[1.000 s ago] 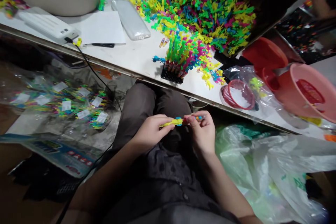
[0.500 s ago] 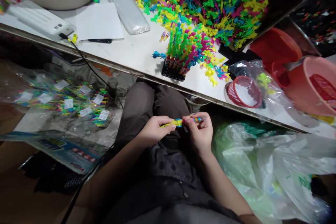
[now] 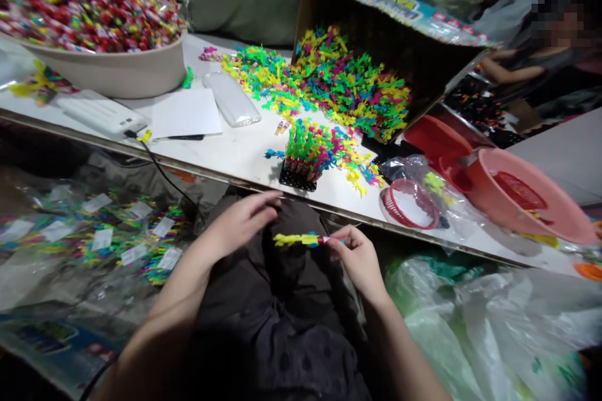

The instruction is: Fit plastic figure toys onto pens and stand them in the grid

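My right hand (image 3: 355, 257) pinches the end of a slim toy stick (image 3: 301, 239) over my lap. The stick has a yellow plastic figure at its left end and red and blue near my fingers. My left hand (image 3: 242, 225) is free of it, fingers stretched toward the table edge. Beyond, on the table, a black rack (image 3: 297, 183) holds several upright sticks topped with green, pink, yellow and blue figures (image 3: 305, 144). A blue figure (image 3: 274, 154) sticks out at the rack's left.
A tipped cardboard box (image 3: 404, 6) spills colourful plastic figures (image 3: 357, 88) onto the table (image 3: 226, 156). A large tub (image 3: 141, 72) of wrapped pieces stands left, beside a white power bank (image 3: 101, 114). Right are a red basket (image 3: 414, 203) and pink basin (image 3: 512, 194). Someone (image 3: 517, 69) sits behind.
My left hand has let go of the toy stick and moved up and left. The right still holds it. The camera has tilted up, showing more of the box and tub.
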{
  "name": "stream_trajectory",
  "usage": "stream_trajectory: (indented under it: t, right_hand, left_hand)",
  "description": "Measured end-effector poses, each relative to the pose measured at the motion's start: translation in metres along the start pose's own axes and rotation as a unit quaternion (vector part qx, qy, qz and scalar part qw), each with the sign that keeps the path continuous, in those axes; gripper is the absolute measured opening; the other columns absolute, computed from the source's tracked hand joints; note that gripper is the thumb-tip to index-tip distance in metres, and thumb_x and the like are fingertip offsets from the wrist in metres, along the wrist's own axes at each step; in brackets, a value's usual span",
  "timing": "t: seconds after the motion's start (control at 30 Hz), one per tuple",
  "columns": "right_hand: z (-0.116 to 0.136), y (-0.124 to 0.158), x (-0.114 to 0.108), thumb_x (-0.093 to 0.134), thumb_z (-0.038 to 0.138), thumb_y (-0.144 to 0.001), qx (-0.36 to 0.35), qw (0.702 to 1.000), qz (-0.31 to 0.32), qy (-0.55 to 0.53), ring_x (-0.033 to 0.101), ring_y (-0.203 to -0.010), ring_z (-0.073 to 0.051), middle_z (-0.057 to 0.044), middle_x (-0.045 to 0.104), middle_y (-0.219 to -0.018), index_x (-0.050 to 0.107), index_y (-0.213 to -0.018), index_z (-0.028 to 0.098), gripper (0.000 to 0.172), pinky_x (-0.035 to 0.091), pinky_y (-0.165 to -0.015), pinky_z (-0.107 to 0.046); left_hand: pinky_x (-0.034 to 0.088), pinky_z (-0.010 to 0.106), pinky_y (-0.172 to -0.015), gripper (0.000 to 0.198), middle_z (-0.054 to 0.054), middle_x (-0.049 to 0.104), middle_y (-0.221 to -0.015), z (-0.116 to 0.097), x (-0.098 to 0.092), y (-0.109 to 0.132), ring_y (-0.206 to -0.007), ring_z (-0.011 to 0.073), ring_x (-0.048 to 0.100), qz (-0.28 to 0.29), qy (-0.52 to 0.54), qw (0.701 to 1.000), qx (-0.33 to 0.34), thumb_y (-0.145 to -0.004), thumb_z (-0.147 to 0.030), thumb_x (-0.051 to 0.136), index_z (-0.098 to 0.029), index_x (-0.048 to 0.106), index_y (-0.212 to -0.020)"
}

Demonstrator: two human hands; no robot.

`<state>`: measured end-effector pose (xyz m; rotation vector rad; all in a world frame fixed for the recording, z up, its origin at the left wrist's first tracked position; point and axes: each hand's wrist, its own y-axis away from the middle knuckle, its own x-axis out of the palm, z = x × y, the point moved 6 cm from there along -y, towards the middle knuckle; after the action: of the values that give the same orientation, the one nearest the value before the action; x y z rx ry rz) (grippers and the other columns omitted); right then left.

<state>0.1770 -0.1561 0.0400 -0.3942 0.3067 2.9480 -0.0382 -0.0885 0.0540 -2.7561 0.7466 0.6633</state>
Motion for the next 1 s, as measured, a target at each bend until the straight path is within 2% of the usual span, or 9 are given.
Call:
stream_trajectory:
  t: [0.07,0.1,0.17,0.27,0.43,0.57,0.63,0.73,1.0]
  right_hand:
    - [-0.002,-0.004,-0.001,0.068,0.038,-0.066,0.022,0.996,-0.019,-0.087,0.044,-0.047,-0.009,0.005,0.051,-0.051,0.053,-0.071,0.018,0.025,0.033,-0.047,-0.020]
    - [-0.002,-0.005,-0.001,0.068,0.037,-0.065,0.023,0.992,-0.023,-0.119,0.045,-0.048,-0.009,0.005,0.051,-0.052,0.053,-0.073,0.018,0.025,0.035,-0.048,-0.020]
    - [-0.001,-0.007,-0.002,0.070,0.035,-0.064,0.013,0.987,-0.032,-0.156,0.048,-0.051,-0.009,0.005,0.053,-0.056,0.053,-0.074,0.018,0.026,0.037,-0.050,-0.020]
    - [0.004,-0.007,-0.008,0.071,0.033,-0.062,-0.009,0.986,-0.040,-0.164,0.050,-0.053,-0.009,0.004,0.056,-0.062,0.056,-0.077,0.019,0.026,0.039,-0.053,-0.020]
    - [0.006,0.003,-0.019,0.069,0.034,-0.065,-0.008,0.992,-0.025,-0.127,0.052,-0.061,-0.011,-0.001,0.062,-0.074,0.064,-0.090,0.018,0.029,0.042,-0.057,-0.022]
    - [0.007,0.013,-0.018,0.067,0.034,-0.068,0.012,0.991,0.005,-0.132,0.052,-0.064,-0.011,-0.002,0.064,-0.077,0.066,-0.091,0.019,0.028,0.042,-0.060,-0.023]
    - [0.008,0.018,-0.014,0.066,0.035,-0.068,0.017,0.989,0.012,-0.145,0.052,-0.064,-0.012,-0.003,0.064,-0.077,0.067,-0.090,0.018,0.028,0.042,-0.058,-0.023]
    - [0.010,0.024,-0.011,0.066,0.037,-0.068,0.008,0.989,0.003,-0.149,0.051,-0.062,-0.012,-0.003,0.064,-0.075,0.067,-0.089,0.018,0.028,0.042,-0.056,-0.023]
    - [0.018,0.032,-0.015,0.064,0.035,-0.071,-0.047,0.991,-0.014,-0.123,0.058,-0.081,-0.017,-0.004,0.066,-0.088,0.067,-0.088,0.021,0.023,0.045,-0.071,-0.027]
  left_hand:
    - [0.031,0.036,-0.095,0.044,0.010,0.051,-0.120,0.009,-0.012,-0.019,-0.112,0.0220,0.043,-0.107,-0.105,0.989,0.002,-0.085,-0.041,0.038,-0.019,0.046,-0.122]
    - [0.027,0.039,-0.097,0.044,0.010,0.048,-0.122,0.013,-0.009,-0.029,-0.115,0.0238,0.039,-0.128,-0.160,0.979,0.001,-0.084,-0.041,0.040,-0.019,0.047,-0.121]
    - [0.023,0.042,-0.098,0.044,0.012,0.046,-0.123,0.020,0.007,-0.044,-0.117,0.0259,0.035,-0.120,-0.229,0.966,0.000,-0.083,-0.042,0.043,-0.019,0.048,-0.120]
    - [0.020,0.043,-0.097,0.040,0.011,0.049,-0.119,0.021,0.032,-0.053,-0.114,0.0250,0.037,-0.104,-0.228,0.968,0.001,-0.084,-0.041,0.042,-0.021,0.050,-0.117]
    - [0.028,0.036,-0.096,0.040,0.008,0.051,-0.117,-0.007,0.040,-0.033,-0.111,0.0196,0.042,-0.164,0.040,0.985,0.029,-0.086,-0.041,0.035,-0.019,0.048,-0.117]
    - [0.040,0.030,-0.086,0.048,0.010,0.057,-0.106,-0.037,0.069,-0.019,-0.095,0.0181,0.054,-0.052,0.288,0.956,0.018,-0.073,-0.037,0.059,-0.015,0.049,-0.114]
    - [0.042,0.028,-0.081,0.037,0.007,0.061,-0.095,-0.045,0.079,-0.016,-0.086,0.0161,0.056,-0.059,0.347,0.936,-0.021,-0.069,-0.034,0.064,-0.014,0.057,-0.100]
    - [0.044,0.025,-0.076,0.026,0.003,0.061,-0.083,-0.050,0.085,-0.012,-0.078,0.0135,0.056,-0.133,0.406,0.902,-0.062,-0.064,-0.031,0.068,-0.014,0.058,-0.081]
    - [0.042,0.022,-0.074,0.023,-0.001,0.060,-0.076,-0.052,0.105,-0.006,-0.071,0.0090,0.055,-0.176,0.536,0.819,-0.111,-0.064,-0.027,0.069,-0.014,0.056,-0.077]
